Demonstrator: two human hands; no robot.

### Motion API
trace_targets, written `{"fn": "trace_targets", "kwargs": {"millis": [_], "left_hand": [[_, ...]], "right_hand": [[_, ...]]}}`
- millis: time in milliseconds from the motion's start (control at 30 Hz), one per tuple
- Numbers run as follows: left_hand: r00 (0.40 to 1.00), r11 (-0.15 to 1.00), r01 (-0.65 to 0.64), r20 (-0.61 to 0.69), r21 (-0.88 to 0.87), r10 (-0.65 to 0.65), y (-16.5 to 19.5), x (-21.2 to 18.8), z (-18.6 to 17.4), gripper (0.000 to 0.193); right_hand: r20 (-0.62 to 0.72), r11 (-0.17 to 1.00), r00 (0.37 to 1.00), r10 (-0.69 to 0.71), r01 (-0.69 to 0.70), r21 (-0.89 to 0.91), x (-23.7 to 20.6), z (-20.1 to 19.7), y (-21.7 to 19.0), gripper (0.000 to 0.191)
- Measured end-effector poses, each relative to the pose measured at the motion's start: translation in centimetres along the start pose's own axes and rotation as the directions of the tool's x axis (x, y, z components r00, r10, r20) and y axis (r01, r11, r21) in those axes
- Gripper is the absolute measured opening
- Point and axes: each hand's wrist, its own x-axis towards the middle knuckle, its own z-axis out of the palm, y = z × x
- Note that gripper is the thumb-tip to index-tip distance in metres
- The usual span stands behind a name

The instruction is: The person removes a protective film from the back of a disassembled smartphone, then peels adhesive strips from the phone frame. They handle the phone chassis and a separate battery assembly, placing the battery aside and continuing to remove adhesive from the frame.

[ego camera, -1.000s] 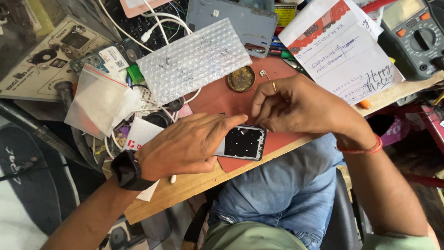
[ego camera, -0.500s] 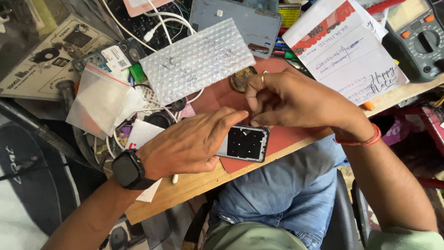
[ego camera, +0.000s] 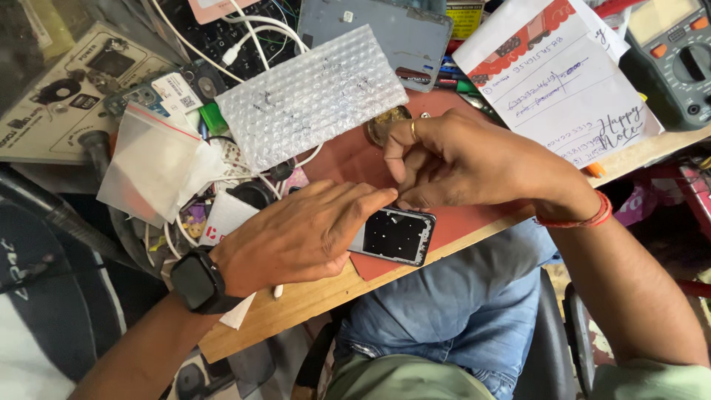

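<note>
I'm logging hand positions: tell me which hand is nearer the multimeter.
Right. The right hand is on the red mat, left of the multimeter with the paper between; the left hand lies farther left, on the phone frame.

A black phone frame (ego camera: 394, 235) with a silver rim is lying on a reddish-brown mat (ego camera: 474, 216); above the mat, clear dotted bubble wrap (ego camera: 311, 92) is showing; a red thread (ego camera: 585, 220) is circling the right wrist.

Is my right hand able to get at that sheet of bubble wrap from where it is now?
Probably yes: the right hand sits just beside the bubble wrap, which lies on top of the clutter with nothing over it or between them.
</note>
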Motion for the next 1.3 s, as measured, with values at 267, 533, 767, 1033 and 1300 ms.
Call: {"fn": "trace_targets", "kwargs": {"millis": [267,533,767,1033,1300], "left_hand": [[1.0,1.0,-0.006,0.012,0.003,0.006,-0.8,0.1,0.3,0.085],[1.0,0.999,-0.011,0.013,0.036,0.011,-1.0,0.4,0.5,0.084],[1.0,0.999,-0.005,0.015,0.054,0.004,-0.5,0.8,0.3,0.089],[0.997,0.986,0.047,0.069,-0.159,-0.037,-0.7,1.4,-0.7,0.089],[0.97,0.893,0.242,0.078,-0.38,-0.229,-1.2,1.6,-1.5,0.087]], "right_hand": [[0.012,0.999,1.0,0.028,-0.028,0.034,0.6,-0.4,0.0,0.026],[0.012,0.996,1.0,0.01,-0.011,0.086,0.9,-0.3,0.7,0.027],[-0.019,0.999,0.999,-0.037,0.038,0.024,0.5,-0.1,0.9,0.027],[-0.02,0.998,1.0,-0.014,0.015,0.057,-0.2,-0.7,2.8,0.022],[-0.188,0.919,0.982,-0.018,0.09,0.384,-1.9,0.0,4.5,0.027]]}}
